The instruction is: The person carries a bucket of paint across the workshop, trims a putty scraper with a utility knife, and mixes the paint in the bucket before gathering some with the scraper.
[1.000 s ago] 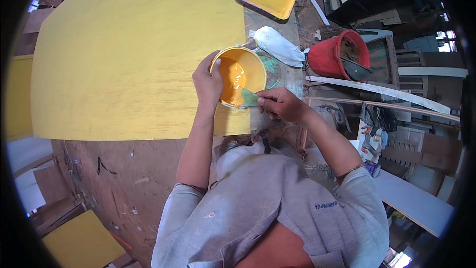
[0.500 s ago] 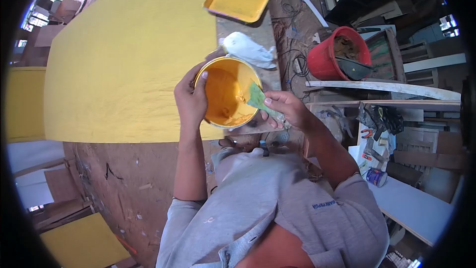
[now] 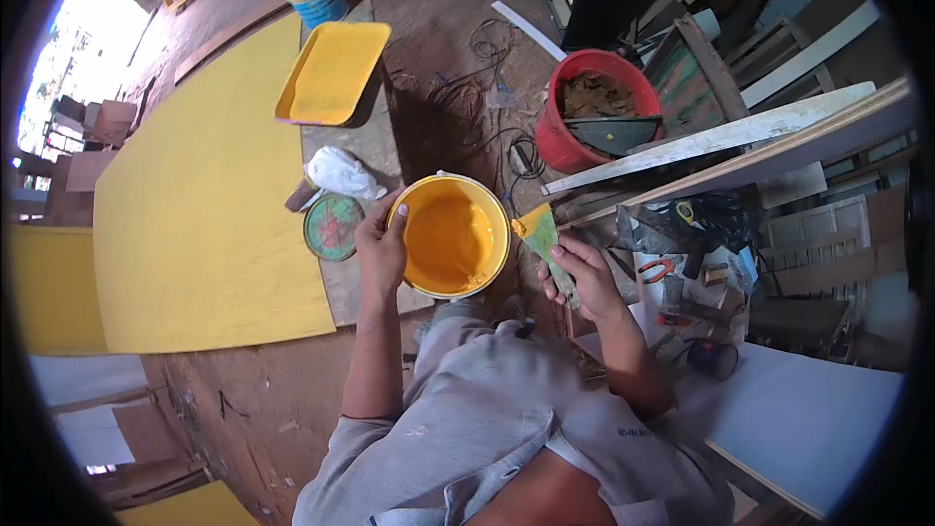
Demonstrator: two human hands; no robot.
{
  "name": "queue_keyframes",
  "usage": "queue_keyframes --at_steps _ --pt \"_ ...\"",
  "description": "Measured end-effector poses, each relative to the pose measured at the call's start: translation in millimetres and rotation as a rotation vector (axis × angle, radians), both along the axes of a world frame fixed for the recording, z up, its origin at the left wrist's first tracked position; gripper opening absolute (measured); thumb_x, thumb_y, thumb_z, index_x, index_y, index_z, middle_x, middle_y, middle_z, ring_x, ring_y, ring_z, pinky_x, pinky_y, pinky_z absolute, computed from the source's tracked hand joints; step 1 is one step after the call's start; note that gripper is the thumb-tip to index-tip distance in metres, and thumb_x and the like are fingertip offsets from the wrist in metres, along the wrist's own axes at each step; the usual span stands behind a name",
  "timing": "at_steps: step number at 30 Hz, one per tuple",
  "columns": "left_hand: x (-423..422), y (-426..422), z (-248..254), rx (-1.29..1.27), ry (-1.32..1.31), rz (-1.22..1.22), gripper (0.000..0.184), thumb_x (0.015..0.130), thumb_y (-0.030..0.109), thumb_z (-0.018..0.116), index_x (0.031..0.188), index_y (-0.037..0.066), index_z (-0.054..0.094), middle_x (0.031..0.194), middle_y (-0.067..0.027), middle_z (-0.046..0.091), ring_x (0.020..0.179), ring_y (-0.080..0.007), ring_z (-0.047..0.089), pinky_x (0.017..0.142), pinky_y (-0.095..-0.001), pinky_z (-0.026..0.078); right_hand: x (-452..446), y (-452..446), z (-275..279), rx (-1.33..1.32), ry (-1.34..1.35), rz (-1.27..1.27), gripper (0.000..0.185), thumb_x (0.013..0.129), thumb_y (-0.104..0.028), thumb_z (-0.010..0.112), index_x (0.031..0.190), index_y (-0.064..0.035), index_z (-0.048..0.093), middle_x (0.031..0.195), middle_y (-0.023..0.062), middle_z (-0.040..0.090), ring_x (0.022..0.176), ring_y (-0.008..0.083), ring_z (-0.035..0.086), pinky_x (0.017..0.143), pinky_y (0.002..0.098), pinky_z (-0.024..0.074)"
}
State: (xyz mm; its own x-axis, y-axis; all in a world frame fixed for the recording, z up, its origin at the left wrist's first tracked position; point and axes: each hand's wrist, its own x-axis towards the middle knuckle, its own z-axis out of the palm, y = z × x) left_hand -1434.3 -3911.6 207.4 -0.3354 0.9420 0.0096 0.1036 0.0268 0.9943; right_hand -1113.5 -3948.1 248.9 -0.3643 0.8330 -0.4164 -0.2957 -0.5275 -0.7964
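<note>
My left hand (image 3: 382,245) grips the left rim of a paint bucket (image 3: 488,226), thumb over the edge. Yellow-orange paint (image 3: 443,239) coats its inside and lies in the bottom. In my right hand (image 3: 587,281) is a putty knife (image 3: 542,236) with a green-stained blade, tilted up just right of the bucket and apart from it. A blob of yellow paint sits on the blade's corner. Left of the bucket, a round green-and-red lid (image 3: 333,227) lies on the bench beside a white plastic-wrapped bundle (image 3: 343,173).
A large yellow-painted board (image 3: 195,205) covers the left. Farther off are a yellow paint tray (image 3: 336,68) and a blue bucket (image 3: 321,8). To the right stand a red bucket (image 3: 552,122), a long white-painted plank (image 3: 711,136) and a tool-strewn surface with pliers (image 3: 658,271).
The putty knife has come out of the bucket to its right, with paint on it. The bucket has shifted off the bench edge toward the right. The view has turned, revealing the lid and blue bucket.
</note>
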Motion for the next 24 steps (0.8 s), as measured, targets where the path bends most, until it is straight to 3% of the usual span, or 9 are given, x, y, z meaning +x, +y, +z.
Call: queue_keyframes --at_steps 5,14,18,24 --pt "39 33 -15 -0.040 -0.052 -0.035 0.028 0.104 0.011 0.065 0.126 -0.005 0.070 0.116 -0.0109 0.076 0.105 -0.0158 0.068 0.096 -0.0299 0.052 31 22 -20 0.028 0.039 -0.128 0.022 0.107 -0.022 0.057 0.113 -0.0020 0.062 0.086 0.0080 0.067 0.063 0.0121 0.063 0.049 0.0238 0.0458" --pt "61 128 -23 -0.013 0.099 0.046 0.027 0.104 0.010 0.064 0.126 -0.004 0.070 0.115 -0.0106 0.076 0.107 -0.0164 0.068 0.099 -0.0304 0.051 64 115 -22 0.010 -0.019 -0.157 0.023 0.107 -0.021 0.058 0.120 -0.0024 0.063 0.086 0.0066 0.067 0.063 0.0120 0.063 0.050 0.0240 0.0456" --pt "53 207 -36 0.075 -0.045 0.047 0.028 0.104 0.010 0.063 0.127 -0.006 0.069 0.118 -0.0112 0.075 0.109 -0.0168 0.068 0.100 -0.0304 0.051 67 195 -37 0.054 0.017 -0.173 0.023 0.106 -0.019 0.059 0.122 -0.0020 0.062 0.087 0.0075 0.067 0.064 0.0116 0.063 0.049 0.0241 0.0452" --pt "26 370 -29 0.103 -0.126 0.031 0.030 0.105 0.009 0.063 0.130 -0.006 0.067 0.123 -0.0115 0.073 0.114 -0.0178 0.067 0.103 -0.0308 0.050 41 389 -29 0.221 -0.091 -0.143 0.023 0.101 -0.010 0.058 0.123 -0.0011 0.056 0.093 0.0116 0.069 0.064 0.0116 0.063 0.052 0.0240 0.0474"
